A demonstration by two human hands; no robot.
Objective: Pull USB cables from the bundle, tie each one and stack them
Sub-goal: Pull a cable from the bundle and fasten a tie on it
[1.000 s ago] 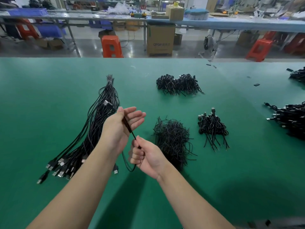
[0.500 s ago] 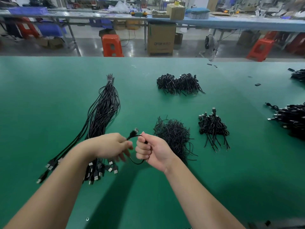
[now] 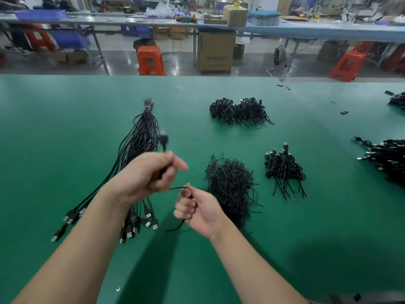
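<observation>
The cardboard box (image 3: 216, 52) under the far bench bears faint print, too blurred to read.

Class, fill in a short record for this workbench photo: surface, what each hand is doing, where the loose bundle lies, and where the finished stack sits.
surface: green bench mat
left hand: grips black USB cable, plug end up
right hand: grips the same cable lower down
bundle: long black untied cables, left of the hands
stack: small pile of tied cables, right

Bright overhead light, blurred hands (image 3: 151, 174), fisheye edges
</observation>
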